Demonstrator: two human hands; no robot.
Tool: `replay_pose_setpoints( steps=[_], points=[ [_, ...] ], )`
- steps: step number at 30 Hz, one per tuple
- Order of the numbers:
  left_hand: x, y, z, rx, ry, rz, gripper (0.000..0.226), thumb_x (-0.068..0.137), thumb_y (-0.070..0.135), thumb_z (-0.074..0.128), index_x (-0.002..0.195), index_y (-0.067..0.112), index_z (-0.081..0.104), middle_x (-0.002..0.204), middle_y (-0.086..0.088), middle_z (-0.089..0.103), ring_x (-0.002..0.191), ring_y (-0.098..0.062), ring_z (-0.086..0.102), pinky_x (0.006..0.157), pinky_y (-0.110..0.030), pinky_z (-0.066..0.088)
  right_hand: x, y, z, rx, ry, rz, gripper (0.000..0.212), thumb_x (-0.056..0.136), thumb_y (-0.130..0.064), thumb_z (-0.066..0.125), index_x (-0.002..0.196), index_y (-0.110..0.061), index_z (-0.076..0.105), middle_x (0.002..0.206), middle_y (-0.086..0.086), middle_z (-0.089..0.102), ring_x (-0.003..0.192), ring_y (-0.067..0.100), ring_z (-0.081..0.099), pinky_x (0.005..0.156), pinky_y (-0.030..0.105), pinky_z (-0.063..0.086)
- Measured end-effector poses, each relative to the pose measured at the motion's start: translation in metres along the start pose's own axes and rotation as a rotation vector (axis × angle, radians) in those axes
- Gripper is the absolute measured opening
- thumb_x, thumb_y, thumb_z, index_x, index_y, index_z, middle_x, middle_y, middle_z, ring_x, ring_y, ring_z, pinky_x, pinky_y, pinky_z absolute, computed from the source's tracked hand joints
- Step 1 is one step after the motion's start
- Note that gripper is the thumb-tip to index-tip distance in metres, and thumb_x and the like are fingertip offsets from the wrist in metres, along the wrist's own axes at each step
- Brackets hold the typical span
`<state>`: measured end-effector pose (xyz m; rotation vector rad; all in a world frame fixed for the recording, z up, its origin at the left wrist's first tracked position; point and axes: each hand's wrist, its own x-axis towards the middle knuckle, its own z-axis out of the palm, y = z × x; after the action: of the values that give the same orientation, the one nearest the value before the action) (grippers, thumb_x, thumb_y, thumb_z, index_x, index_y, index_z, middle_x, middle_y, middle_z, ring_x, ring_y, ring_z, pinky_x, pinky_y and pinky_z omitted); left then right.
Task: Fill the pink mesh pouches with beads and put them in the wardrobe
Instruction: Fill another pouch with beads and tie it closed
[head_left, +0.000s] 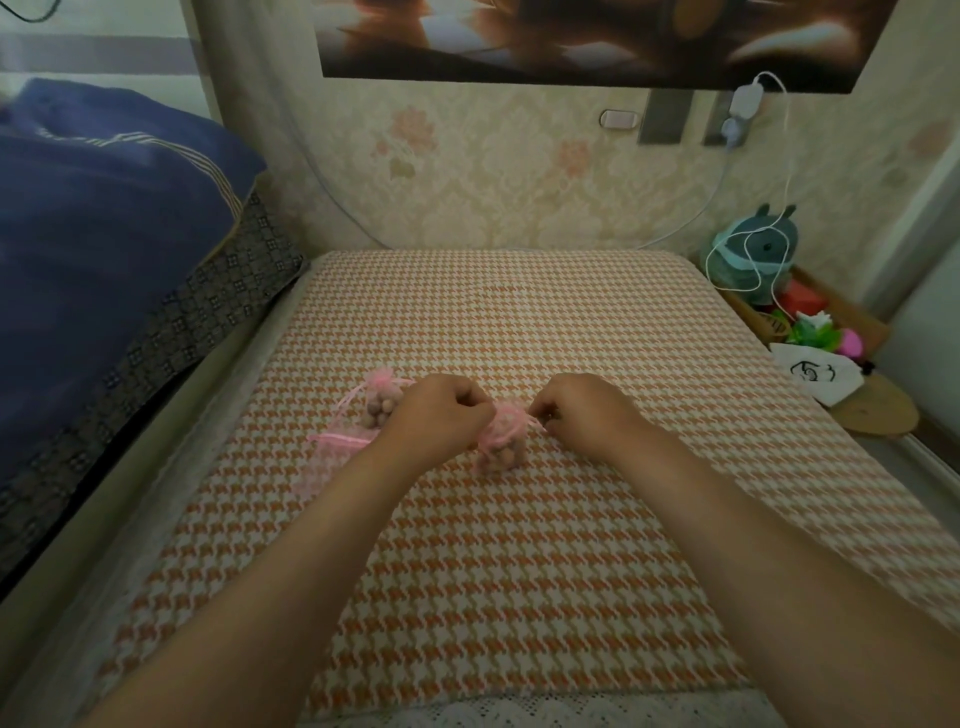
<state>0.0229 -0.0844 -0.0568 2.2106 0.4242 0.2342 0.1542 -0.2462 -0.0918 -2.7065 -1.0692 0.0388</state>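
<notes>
Pouch (500, 447) is held by its pink strings: the curled fingers of the left hand (441, 413) pinch the string on one side, and those of the right hand (582, 410) pinch it on the other, so the string runs left to right. The gathered neck points to the far edge and the bead-filled bottom points to the person (standing or lying, I cannot tell). It sits mid-table (519, 312). Just left of the left hand are a second filled pouch (378, 405) and a flat empty pouch (332, 454). Open cloth lies on the other sides. A bed (104, 218) borders the left edge and a wall (519, 171) the far edge.
</notes>
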Motion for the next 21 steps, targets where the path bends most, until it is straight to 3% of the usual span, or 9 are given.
replay_pose_setpoints(
  steps=[2, 5, 8, 11, 15, 18, 21],
  points=[
    [-0.001, -0.001, 0.000, -0.016, -0.006, -0.001, 0.014, 0.089, 0.018, 0.064, 0.080, 0.012, 0.074, 0.063, 0.005, 0.068, 0.054, -0.009, 0.059, 0.057, -0.027, 0.052, 0.000, -0.001, -0.004, 0.095, 0.057, 0.006, 0.018, 0.091, -0.020, 0.069, 0.105, -0.028, 0.078, 0.105, -0.008, 0.074, 0.094, 0.013, 0.068, 0.082, 0.037, 0.058],
    [0.001, -0.003, -0.001, -0.105, -0.019, -0.030, 0.015, 0.089, 0.016, 0.066, 0.080, 0.007, 0.073, 0.071, -0.010, 0.073, 0.056, -0.017, 0.062, 0.061, -0.037, 0.056, 0.000, -0.008, -0.023, 0.428, 0.223, 0.042, 0.015, 0.089, -0.024, 0.074, 0.104, -0.023, 0.078, 0.099, -0.012, 0.073, 0.086, 0.002, 0.066, 0.084, 0.030, 0.058],
    [0.003, -0.005, 0.000, -0.183, -0.028, -0.070, 0.014, 0.088, 0.016, 0.068, 0.079, 0.008, 0.074, 0.077, -0.019, 0.073, 0.058, -0.024, 0.063, 0.062, -0.039, 0.056, -0.001, -0.022, -0.046, 0.619, 0.239, 0.000, 0.018, 0.082, -0.026, 0.082, 0.099, -0.026, 0.078, 0.091, -0.013, 0.073, 0.074, -0.011, 0.063, 0.073, 0.019, 0.051],
    [0.003, -0.005, 0.001, -0.229, -0.041, -0.084, 0.014, 0.089, 0.016, 0.068, 0.080, 0.008, 0.075, 0.079, -0.020, 0.073, 0.059, -0.025, 0.063, 0.063, -0.037, 0.054, -0.008, -0.037, -0.056, 0.569, 0.118, -0.095, 0.016, 0.078, -0.024, 0.085, 0.092, -0.027, 0.079, 0.088, -0.013, 0.075, 0.074, -0.013, 0.063, 0.068, 0.012, 0.045],
    [0.002, -0.006, 0.001, -0.220, -0.047, -0.086, 0.016, 0.091, 0.018, 0.065, 0.082, 0.011, 0.076, 0.077, -0.017, 0.074, 0.057, -0.021, 0.064, 0.061, -0.034, 0.053, -0.012, -0.043, -0.053, 0.426, 0.020, -0.142, 0.005, 0.083, -0.029, 0.080, 0.086, -0.032, 0.080, 0.090, -0.020, 0.071, 0.076, -0.021, 0.056, 0.070, 0.012, 0.040],
    [0.002, -0.007, 0.003, -0.189, -0.042, -0.076, 0.016, 0.091, 0.020, 0.065, 0.082, 0.012, 0.076, 0.071, -0.014, 0.073, 0.054, -0.017, 0.064, 0.061, -0.033, 0.053, -0.013, -0.039, -0.052, 0.452, 0.043, -0.106, 0.020, 0.089, -0.015, 0.069, 0.093, -0.032, 0.078, 0.092, -0.021, 0.066, 0.068, -0.024, 0.053, 0.065, 0.009, 0.037],
    [0.001, -0.006, 0.003, -0.182, -0.042, -0.058, 0.014, 0.091, 0.019, 0.064, 0.083, 0.013, 0.075, 0.067, -0.007, 0.072, 0.051, -0.013, 0.062, 0.057, -0.030, 0.052, -0.015, -0.033, -0.049, 0.472, 0.016, -0.069, 0.038, 0.087, -0.005, 0.063, 0.109, -0.034, 0.072, 0.108, -0.017, 0.062, 0.062, -0.019, 0.053, 0.062, 0.010, 0.036]
  ],
)
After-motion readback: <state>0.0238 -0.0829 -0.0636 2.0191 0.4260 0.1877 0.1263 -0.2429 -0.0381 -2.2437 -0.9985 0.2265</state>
